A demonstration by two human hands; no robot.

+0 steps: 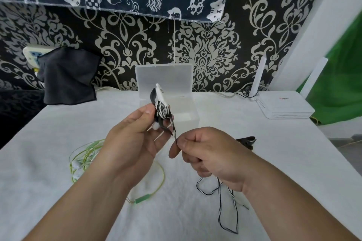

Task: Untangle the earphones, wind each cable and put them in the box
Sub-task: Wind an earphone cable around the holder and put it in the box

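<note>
Left hand [135, 139]: grips the bundle [161, 109] of wound black-and-white cable between thumb and fingers, raised above the counter [58, 191].
Right hand [205, 152]: pinches the free strand [174, 130] just below and right of the bundle, other fingers curled.
Strand axis: runs short from the bundle down to the right hand, slanting from upper left to lower right.
Tail [219, 209]: drops from under the right hand and lies in loose loops on the counter at the near right; not yet wound.
Box [188, 111]: stands open just behind the bundle, lid [164, 76] upright at the back; lies straight ahead of both hands, nearer the left.
Green earphones [86, 154]: lie loose on the counter at left, partly under the left forearm, apart from the black-and-white cable; not wound.
Dark piece [246, 140]: rests just beyond the right hand; too hidden to name.
Count: two hands, one box, one bundle, one green set, one dark piece.
Next move, as a guess: calls for leading the strand round the bundle with the right hand, the left holding steady.
Elsewhere: router [284, 105] at far right, cloth [66, 76] at far left.
</note>
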